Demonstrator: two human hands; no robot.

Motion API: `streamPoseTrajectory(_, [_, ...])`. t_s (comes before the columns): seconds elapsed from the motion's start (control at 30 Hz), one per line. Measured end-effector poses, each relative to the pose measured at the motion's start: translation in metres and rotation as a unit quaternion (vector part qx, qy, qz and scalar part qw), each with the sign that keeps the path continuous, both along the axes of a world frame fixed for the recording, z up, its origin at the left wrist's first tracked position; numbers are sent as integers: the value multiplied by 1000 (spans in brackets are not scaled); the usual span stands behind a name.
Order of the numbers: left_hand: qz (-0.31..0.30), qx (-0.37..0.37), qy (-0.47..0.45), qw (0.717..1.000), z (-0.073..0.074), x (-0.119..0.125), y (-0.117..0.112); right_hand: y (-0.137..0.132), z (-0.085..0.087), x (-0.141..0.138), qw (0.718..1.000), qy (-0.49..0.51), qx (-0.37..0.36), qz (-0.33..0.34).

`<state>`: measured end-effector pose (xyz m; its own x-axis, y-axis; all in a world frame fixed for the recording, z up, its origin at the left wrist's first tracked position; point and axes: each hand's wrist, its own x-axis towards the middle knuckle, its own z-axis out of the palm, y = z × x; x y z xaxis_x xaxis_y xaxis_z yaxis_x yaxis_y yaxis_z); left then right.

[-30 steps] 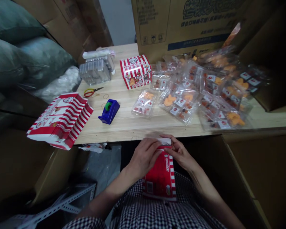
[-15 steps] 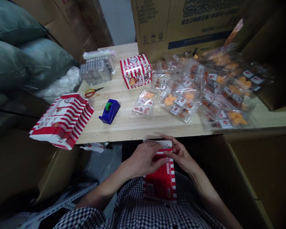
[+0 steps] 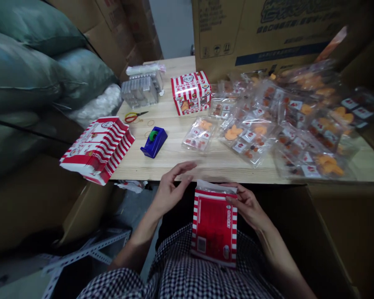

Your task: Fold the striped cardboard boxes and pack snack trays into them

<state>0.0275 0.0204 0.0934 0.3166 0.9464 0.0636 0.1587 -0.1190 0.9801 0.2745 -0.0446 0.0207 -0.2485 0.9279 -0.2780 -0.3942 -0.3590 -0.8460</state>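
Observation:
A flat red-and-white striped carton rests against my lap, its white top flap raised at the table's edge. My right hand grips the upper right side of this carton, thumb on the front and fingers behind. My left hand is off the carton to its left, thumb and fingers apart with nothing between them. Ahead of it on the table sits a blue tape dispenser with a green roll. Just beyond the edge lies a clear packet with orange pieces and small labels.
A stack of folded striped cartons overhangs the table's left edge. Scissors, clear plastic cases and an assembled striped box stand farther back. Many clear packets pile at right, before a large cardboard box.
My left hand has let go of the carton's top and moved left, its fingers spreading. The right hand still holds the carton. The view has shifted a little to the left.

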Motion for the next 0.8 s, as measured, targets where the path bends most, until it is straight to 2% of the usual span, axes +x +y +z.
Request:
streamPoseTrajectory(0.07, [9,-125,-92,988,-16,-3,-4,0,0,0,1000,2,-2,1])
streamPoseTrajectory(0.17, [-15,-287,-219,933,-37,3,-14,0,0,-1,1000,-2,3,0])
streamPoseTrajectory(0.23, [0,-349,-277,895,-45,11,-19,0,1,-2,1000,-4,3,0])
streamPoseTrajectory(0.33, [11,-399,-316,861,-49,19,-21,0,2,-2,1000,-9,0,-2])
streamPoseTrajectory(0.47, [4,-464,-323,825,-49,24,-18,0,4,-7,1000,-14,13,5])
streamPoseTrajectory(0.6, [59,-449,-316,834,-47,25,-17,-2,9,-11,1000,-15,19,3])
streamPoseTrajectory(0.67, [38,-440,-334,833,-43,23,-17,-4,12,-10,1000,-16,13,-11])
streamPoseTrajectory(0.73, [-15,-455,-368,811,-40,18,-18,-5,13,-7,1000,-17,8,-14])
streamPoseTrajectory(0.8, [-44,-468,-390,791,-39,14,-19,-6,13,-5,1000,-16,6,-10])
